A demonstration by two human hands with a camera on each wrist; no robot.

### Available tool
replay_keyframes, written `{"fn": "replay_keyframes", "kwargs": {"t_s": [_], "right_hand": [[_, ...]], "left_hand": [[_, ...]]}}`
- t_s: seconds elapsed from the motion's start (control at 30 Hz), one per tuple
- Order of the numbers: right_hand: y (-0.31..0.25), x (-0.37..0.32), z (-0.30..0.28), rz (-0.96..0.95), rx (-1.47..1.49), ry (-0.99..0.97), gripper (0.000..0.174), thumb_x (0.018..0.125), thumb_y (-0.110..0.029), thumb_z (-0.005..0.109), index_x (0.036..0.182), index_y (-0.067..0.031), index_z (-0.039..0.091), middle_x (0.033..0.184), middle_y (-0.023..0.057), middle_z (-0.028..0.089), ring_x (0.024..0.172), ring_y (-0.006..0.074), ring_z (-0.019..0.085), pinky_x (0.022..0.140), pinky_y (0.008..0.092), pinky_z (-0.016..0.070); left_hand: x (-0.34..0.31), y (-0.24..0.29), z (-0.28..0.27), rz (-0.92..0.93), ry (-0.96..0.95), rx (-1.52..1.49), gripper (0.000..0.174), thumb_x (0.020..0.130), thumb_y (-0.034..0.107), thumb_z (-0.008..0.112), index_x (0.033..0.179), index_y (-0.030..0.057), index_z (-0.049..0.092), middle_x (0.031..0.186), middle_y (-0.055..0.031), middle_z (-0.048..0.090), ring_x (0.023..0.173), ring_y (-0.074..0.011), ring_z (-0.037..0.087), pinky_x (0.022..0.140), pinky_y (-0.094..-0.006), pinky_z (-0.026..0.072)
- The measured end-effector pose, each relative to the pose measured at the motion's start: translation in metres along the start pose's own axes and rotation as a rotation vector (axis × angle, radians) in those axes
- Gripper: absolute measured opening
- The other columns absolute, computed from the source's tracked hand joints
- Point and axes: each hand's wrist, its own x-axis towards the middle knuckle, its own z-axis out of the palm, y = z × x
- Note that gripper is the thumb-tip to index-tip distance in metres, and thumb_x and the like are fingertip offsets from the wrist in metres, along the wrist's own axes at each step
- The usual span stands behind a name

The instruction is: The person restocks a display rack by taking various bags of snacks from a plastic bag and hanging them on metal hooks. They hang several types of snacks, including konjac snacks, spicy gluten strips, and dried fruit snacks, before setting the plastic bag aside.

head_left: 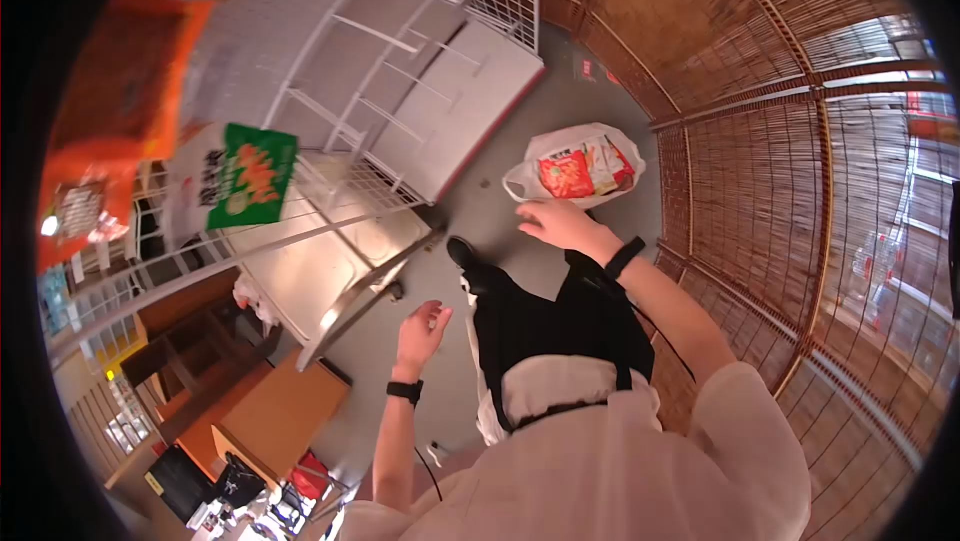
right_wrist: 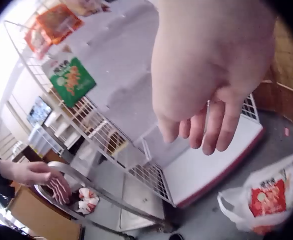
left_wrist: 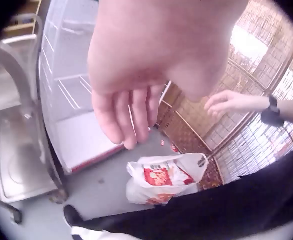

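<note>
Loosely open: left hand (head_left: 418, 337), right hand (head_left: 568, 227).

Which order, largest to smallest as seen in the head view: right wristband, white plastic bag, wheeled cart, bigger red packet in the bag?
1. Wheeled cart
2. White plastic bag
3. Bigger red packet
4. Right wristband

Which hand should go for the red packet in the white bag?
Right, I'd say: the right hand is empty and appears close to the red packet and white bag; the left hand, also empty, sits farther off.
</note>
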Motion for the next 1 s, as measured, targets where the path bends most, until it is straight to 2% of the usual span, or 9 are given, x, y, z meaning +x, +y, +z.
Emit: {"fn": "replay_keyframes", "kwargs": {"t_s": [0.1, 0.23, 0.43, 0.47, 0.57, 0.7, 0.8, 0.87, 1.0], "right_hand": [[0.102, -0.049, 0.003, 0.116, -0.019, 0.042, 0.026, 0.085, -0.022, 0.067, 0.103, -0.0038, 0.061, 0.089, 0.0133, 0.067, 0.084, 0.0319, 0.065, 0.074, 0.042, 0.0519], [0.226, -0.092, 0.024, 0.523, 0.042, -0.015, 0.022, 0.082, -0.021, 0.067, 0.094, -0.0047, 0.061, 0.087, 0.0133, 0.066, 0.084, 0.0333, 0.064, 0.073, 0.0449, 0.0502], [0.379, -0.08, 0.076, 0.538, -0.044, 0.211, 0.027, 0.084, -0.019, 0.065, 0.104, -0.0018, 0.059, 0.099, 0.0174, 0.064, 0.093, 0.0372, 0.061, 0.08, 0.0453, 0.0495], [0.396, -0.069, 0.082, 0.565, 0.008, 0.219, 0.029, 0.085, -0.02, 0.064, 0.106, -0.0009, 0.059, 0.102, 0.0178, 0.063, 0.096, 0.0367, 0.061, 0.082, 0.0443, 0.0493], [0.432, -0.037, 0.094, 0.505, -0.04, 0.207, 0.034, 0.086, -0.022, 0.064, 0.112, 0.0, 0.058, 0.107, 0.0196, 0.062, 0.102, 0.0357, 0.06, 0.087, 0.0419, 0.0487], [0.468, -0.012, 0.134, 0.51, 0.161, 0.126, 0.038, 0.087, -0.024, 0.065, 0.112, 0.0029, 0.057, 0.11, 0.0217, 0.061, 0.101, 0.0355, 0.061, 0.088, 0.0411, 0.0482], [0.483, 0.006, 0.162, 0.519, 0.286, 0.118, 0.04, 0.086, -0.026, 0.067, 0.111, 0.0045, 0.057, 0.111, 0.0217, 0.062, 0.1, 0.034, 0.062, 0.087, 0.0408, 0.0481], [0.481, 0.014, 0.171, 0.623, 0.556, 0.186, 0.045, 0.082, -0.029, 0.073, 0.108, 0.0048, 0.059, 0.108, 0.0203, 0.063, 0.097, 0.0314, 0.063, 0.085, 0.0397, 0.0484], [0.464, 0.029, 0.178, 0.774, 0.457, 0.318, 0.048, 0.078, -0.033, 0.078, 0.101, 0.0051, 0.061, 0.096, 0.017, 0.068, 0.088, 0.0282, 0.066, 0.08, 0.037, 0.0508]], "left_hand": [[0.053, 0.043, 0.06, -0.04, -0.186, -0.058, 0.036, 0.09, 0.036, 0.065, 0.105, 0.0023, 0.065, 0.092, -0.0173, 0.07, 0.084, -0.03, 0.069, 0.071, -0.0376, 0.0547], [0.132, 0.06, 0.174, 0.268, -0.326, 0.033, 0.026, 0.086, 0.027, 0.065, 0.095, 0.0027, 0.061, 0.085, -0.0155, 0.066, 0.082, -0.0377, 0.062, 0.072, -0.0456, 0.0517], [0.279, 0.052, 0.316, 0.268, -0.468, 0.094, 0.02, 0.085, 0.021, 0.062, 0.095, 0.0035, 0.062, 0.09, -0.0199, 0.064, 0.089, -0.04, 0.06, 0.077, -0.0482, 0.0495], [0.299, 0.05, 0.336, 0.26, -0.371, 0.013, 0.022, 0.085, 0.022, 0.062, 0.097, 0.0032, 0.062, 0.092, -0.0205, 0.064, 0.089, -0.0405, 0.06, 0.077, -0.0483, 0.0497], [0.357, 0.029, 0.392, 0.17, -0.2, -0.084, 0.03, 0.085, 0.024, 0.063, 0.104, 0.0002, 0.063, 0.094, -0.0232, 0.065, 0.091, -0.0402, 0.062, 0.081, -0.0471, 0.0505], [0.408, -0.033, 0.456, 0.025, -0.085, -0.009, 0.055, 0.082, 0.033, 0.069, 0.121, -0.0024, 0.055, 0.115, -0.0288, 0.058, 0.108, -0.0398, 0.058, 0.092, -0.0451, 0.0479], [0.42, -0.062, 0.467, -0.254, -0.104, -0.074, 0.066, 0.079, 0.04, 0.073, 0.125, -0.0015, 0.051, 0.121, -0.0267, 0.055, 0.109, -0.0389, 0.057, 0.092, -0.0445, 0.0479], [0.42, -0.077, 0.467, -0.242, -0.131, -0.125, 0.067, 0.078, 0.041, 0.074, 0.125, -0.0017, 0.051, 0.12, -0.0262, 0.055, 0.109, -0.0383, 0.057, 0.092, -0.0439, 0.0478], [0.424, -0.09, 0.462, -0.258, -0.187, -0.297, 0.069, 0.076, 0.041, 0.077, 0.123, -0.0023, 0.052, 0.11, -0.0202, 0.063, 0.097, -0.0291, 0.064, 0.085, -0.0374, 0.0517]]}}
